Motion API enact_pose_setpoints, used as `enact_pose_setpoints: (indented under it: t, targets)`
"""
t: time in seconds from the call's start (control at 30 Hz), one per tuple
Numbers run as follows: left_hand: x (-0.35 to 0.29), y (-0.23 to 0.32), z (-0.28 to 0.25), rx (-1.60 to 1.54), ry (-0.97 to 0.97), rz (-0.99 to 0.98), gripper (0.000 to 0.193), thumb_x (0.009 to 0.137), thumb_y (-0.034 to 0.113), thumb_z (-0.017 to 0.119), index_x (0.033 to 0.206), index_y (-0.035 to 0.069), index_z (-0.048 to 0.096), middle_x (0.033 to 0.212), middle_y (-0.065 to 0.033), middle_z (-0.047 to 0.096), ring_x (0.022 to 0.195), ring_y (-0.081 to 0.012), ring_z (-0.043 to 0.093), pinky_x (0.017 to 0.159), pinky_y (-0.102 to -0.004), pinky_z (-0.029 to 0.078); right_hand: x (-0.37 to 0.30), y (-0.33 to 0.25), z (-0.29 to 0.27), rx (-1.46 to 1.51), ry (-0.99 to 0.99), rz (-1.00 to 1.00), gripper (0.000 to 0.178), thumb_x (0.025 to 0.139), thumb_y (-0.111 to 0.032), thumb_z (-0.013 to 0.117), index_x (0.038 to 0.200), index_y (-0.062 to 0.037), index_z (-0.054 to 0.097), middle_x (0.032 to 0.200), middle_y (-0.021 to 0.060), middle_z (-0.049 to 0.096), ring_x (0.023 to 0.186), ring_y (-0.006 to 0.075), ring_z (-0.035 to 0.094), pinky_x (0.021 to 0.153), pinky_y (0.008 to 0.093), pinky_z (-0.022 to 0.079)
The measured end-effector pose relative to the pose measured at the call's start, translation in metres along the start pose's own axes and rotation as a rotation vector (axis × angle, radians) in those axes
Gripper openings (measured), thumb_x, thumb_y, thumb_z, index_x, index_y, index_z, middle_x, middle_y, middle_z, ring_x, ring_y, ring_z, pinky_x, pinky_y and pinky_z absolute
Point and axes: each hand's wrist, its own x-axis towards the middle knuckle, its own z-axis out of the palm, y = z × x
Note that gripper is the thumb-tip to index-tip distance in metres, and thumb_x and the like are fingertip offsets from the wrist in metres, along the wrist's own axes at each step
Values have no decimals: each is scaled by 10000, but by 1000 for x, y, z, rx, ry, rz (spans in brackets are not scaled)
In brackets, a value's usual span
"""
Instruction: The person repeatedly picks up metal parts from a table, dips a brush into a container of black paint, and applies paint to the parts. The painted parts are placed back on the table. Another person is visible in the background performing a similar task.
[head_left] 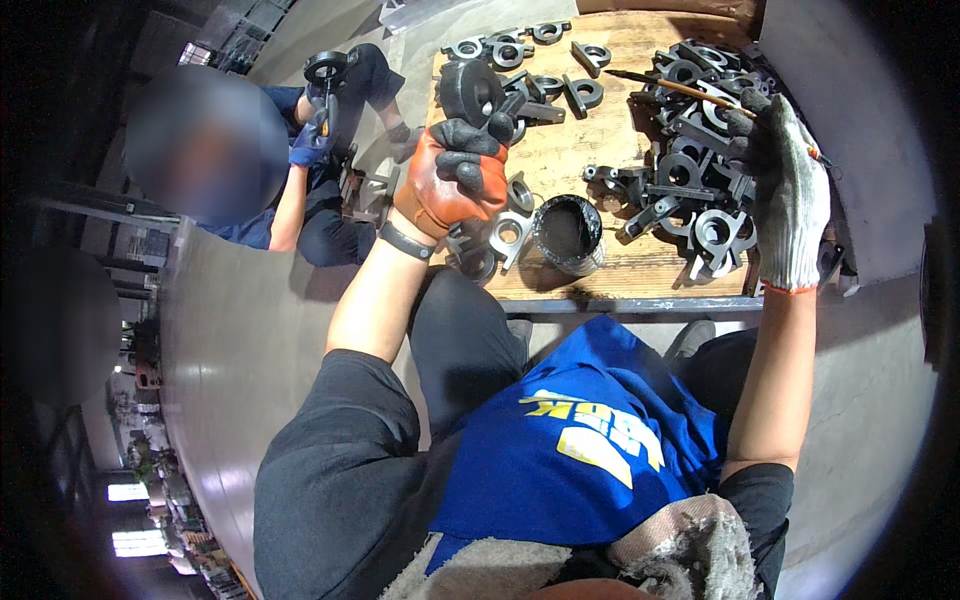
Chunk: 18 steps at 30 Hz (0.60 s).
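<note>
My left hand (457,178), in an orange-red glove with black fingers, is closed on a dark ring-shaped metal bracket (462,92) raised above the board's left side. A white knit glove with a blackened palm covers my right hand (790,185). Its fingers grip a thin paintbrush (690,91) by the wooden handle, with the dark tip pointing left, over the board. Between my hands, near the front edge, stands an open can (568,235) with a black-smeared rim and dark contents.
Many bare grey metal brackets (715,232) are heaped on the wooden board (615,145) at right. More brackets (583,95) lie spread at the back and left. To the left, a co-worker in blue gloves (312,145) holds a similar dark ring part (326,68).
</note>
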Motion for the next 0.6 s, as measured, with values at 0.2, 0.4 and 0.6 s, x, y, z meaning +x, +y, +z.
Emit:
enact_pose_setpoints:
  t: [0.2, 0.4, 0.6]
  targets:
    - [3, 57, -23, 687, 617, 324, 254, 835, 240, 498, 605, 134, 499, 534, 38, 471, 409, -101, 358, 439, -276, 342, 10, -4, -15, -44, 93, 58, 411, 988, -283, 548, 1285, -1, 580, 1099, 138, 679, 840, 195, 682, 798, 303, 556]
    - [6, 115, -78, 1013, 985, 450, 375, 967, 263, 341, 651, 158, 513, 690, -64, 684, 326, -87, 346, 324, -203, 328, 20, 5, -26, -112, 47, 72, 417, 994, -276, 527, 1279, 25, 575, 1090, 141, 687, 861, 190, 690, 789, 287, 550]
    - [-11, 81, -75, 134, 360, 274, 338, 779, 85, 541, 1092, -27, 598, 572, 79, 408, 409, -19, 357, 466, -216, 323, 17, 28, -3, 14, -118, 84, 371, 999, -228, 529, 1266, 26, 573, 1096, 121, 688, 841, 160, 684, 766, 274, 556]
